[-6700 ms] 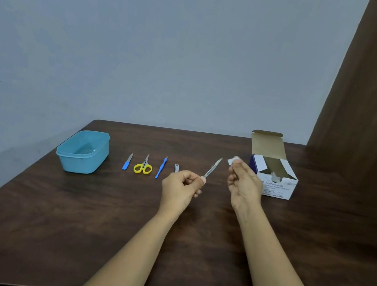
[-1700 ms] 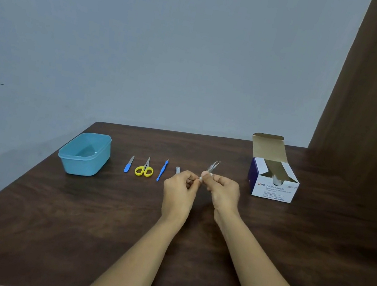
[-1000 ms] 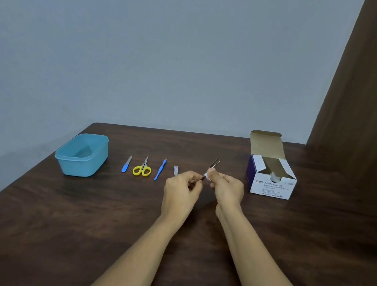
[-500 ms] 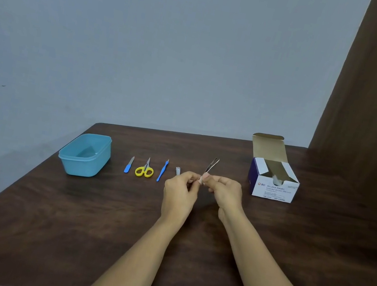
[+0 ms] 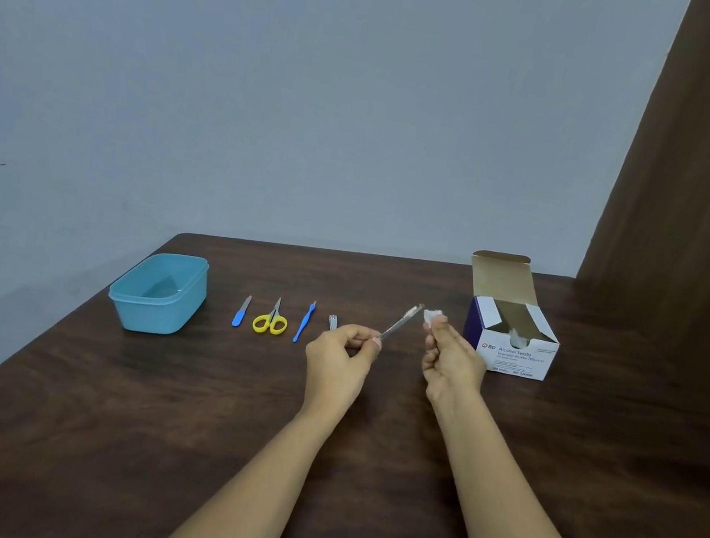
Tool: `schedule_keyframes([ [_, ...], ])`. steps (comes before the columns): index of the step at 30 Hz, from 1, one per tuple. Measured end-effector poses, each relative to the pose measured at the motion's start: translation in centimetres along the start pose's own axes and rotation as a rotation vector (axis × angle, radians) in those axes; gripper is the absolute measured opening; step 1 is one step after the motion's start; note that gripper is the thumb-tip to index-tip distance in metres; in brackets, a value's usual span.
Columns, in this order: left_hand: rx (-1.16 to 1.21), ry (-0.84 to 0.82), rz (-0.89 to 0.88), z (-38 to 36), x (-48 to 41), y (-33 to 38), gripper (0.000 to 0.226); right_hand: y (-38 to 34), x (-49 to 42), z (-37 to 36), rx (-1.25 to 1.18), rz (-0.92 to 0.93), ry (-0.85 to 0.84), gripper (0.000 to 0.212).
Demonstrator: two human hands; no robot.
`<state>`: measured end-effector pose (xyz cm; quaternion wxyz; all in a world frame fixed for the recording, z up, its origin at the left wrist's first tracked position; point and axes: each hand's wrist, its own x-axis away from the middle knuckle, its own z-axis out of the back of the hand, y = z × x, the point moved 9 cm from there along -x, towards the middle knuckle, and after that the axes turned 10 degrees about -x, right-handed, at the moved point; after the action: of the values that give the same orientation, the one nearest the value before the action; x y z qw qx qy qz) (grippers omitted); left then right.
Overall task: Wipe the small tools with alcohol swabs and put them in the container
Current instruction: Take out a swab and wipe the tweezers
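Left hand (image 5: 340,354): grip pinched on the lower end of a slim metal tool (image 5: 400,326), possibly tweezers; blur prevents certainty. The tool is held tilted above the surface (image 5: 357,459). Right hand (image 5: 452,364): grip pinches a white swab (image 5: 431,316) just beside the tool's tip, apparently not touching. Recommended: wrap the swab round the shaft, draw handle to tip in one direction, rotate, repeat. Then carry it to the blue container (image 5: 156,309), well to the left.

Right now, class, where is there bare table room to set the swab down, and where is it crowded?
Free: the near half of the table, either side of the forearms; right of the swab box. Crowded: the row from blue container through scissors to left hand and right hand.
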<state>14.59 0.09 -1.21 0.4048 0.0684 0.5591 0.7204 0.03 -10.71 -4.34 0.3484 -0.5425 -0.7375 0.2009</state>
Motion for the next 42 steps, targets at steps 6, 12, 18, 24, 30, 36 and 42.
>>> schedule_keyframes([
  [6, 0.190, -0.051, 0.104, -0.7, 0.0, -0.8, 0.009, -0.1, 0.1, -0.5, 0.336, 0.099, -0.028, 0.015],
  [12, 0.199, -0.063, 0.105, -0.8, 0.0, -0.8, 0.011, 0.4, 0.8, -1.9, 0.630, 0.140, -0.144, 0.015],
  [18, 0.246, -0.056, 0.130, -0.7, -0.1, -1.0, 0.009, 0.5, 0.9, -2.1, 0.641, 0.121, -0.162, 0.012],
  [24, 0.260, -0.056, 0.156, -0.8, 0.0, -1.1, 0.008, 0.9, 1.0, -2.6, 0.603, 0.103, -0.235, 0.010],
  [30, 0.249, -0.011, 0.180, -0.3, -0.1, -1.3, 0.010, 1.3, 1.3, -3.2, 0.511, 0.017, -0.301, 0.007],
  [36, 0.278, -0.009, 0.186, -0.2, -0.1, -1.4, 0.008, 2.2, 1.8, -3.7, 0.369, -0.119, -0.340, 0.013],
  [42, 0.233, -0.014, 0.159, -0.2, -0.3, -1.4, 0.014, 3.0, 1.7, -3.6, 0.381, -0.174, -0.376, 0.009],
])
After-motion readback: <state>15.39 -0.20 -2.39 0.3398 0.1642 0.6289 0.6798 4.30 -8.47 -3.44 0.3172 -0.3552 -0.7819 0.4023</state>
